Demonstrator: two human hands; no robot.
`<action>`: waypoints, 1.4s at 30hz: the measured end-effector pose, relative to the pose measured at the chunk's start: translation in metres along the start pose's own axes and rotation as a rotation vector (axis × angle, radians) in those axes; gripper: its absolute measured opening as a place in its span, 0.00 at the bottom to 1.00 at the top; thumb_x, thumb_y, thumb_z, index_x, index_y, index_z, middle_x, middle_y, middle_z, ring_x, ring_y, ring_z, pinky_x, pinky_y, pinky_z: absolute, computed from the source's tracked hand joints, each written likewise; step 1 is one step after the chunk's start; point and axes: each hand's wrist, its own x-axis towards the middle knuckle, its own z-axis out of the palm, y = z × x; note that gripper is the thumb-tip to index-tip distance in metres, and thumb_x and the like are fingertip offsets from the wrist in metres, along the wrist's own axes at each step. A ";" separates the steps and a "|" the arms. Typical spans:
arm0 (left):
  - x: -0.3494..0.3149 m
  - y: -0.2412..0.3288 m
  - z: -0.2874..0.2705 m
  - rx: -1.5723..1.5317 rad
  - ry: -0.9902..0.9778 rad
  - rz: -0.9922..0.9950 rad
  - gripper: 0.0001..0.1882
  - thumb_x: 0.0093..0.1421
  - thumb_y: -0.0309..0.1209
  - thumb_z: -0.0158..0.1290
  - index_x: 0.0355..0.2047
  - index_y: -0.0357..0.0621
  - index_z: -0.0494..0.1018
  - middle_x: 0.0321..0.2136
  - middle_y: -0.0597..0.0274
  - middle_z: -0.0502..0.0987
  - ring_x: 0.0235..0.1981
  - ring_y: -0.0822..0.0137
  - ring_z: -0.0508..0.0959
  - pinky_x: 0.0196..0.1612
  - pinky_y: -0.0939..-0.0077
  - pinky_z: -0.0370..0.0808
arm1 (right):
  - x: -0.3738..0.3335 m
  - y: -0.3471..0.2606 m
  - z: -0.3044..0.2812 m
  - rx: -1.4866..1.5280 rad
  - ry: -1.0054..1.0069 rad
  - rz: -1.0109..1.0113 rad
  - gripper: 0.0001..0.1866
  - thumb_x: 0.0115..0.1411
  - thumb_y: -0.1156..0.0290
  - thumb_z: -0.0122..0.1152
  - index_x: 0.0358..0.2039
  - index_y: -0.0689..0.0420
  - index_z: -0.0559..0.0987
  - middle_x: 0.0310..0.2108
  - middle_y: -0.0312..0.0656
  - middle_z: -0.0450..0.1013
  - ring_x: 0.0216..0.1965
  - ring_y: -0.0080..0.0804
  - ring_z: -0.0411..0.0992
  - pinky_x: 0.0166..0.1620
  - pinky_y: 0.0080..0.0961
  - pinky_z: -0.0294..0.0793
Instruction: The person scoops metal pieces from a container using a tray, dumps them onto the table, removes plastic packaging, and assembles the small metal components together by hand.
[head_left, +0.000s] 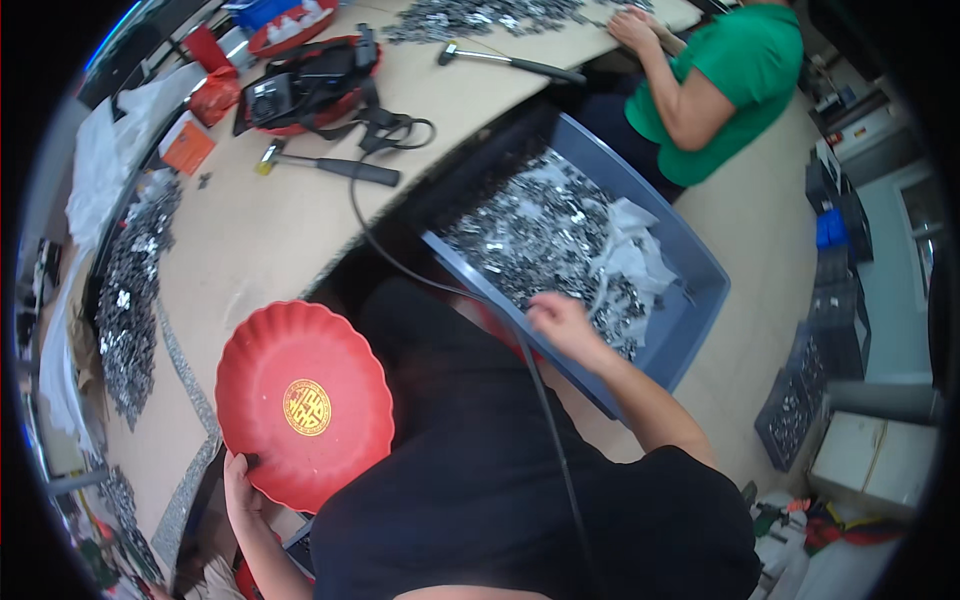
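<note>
Clearly | red tray [300,350] | round, scalloped, shallow | gold-marked at centre

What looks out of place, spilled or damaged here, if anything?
No clear damage. A crumpled white plastic-like sheet lies over small silver metal pieces inside the rectangular gray-blue bin, perhaps stray packaging. A thin dark cable trails off the beige table, across black clothing, and could snag.
</note>
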 end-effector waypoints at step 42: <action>0.065 0.006 -0.042 -0.315 -0.151 0.280 0.20 0.56 0.42 0.44 0.40 0.38 0.61 0.32 0.53 0.69 0.30 0.59 0.73 0.32 0.71 0.75 | 0.053 -0.073 -0.096 -1.068 0.740 -0.006 0.06 0.49 0.68 0.46 0.25 0.55 0.70 0.25 0.44 0.69 0.27 0.47 0.69 0.29 0.41 0.66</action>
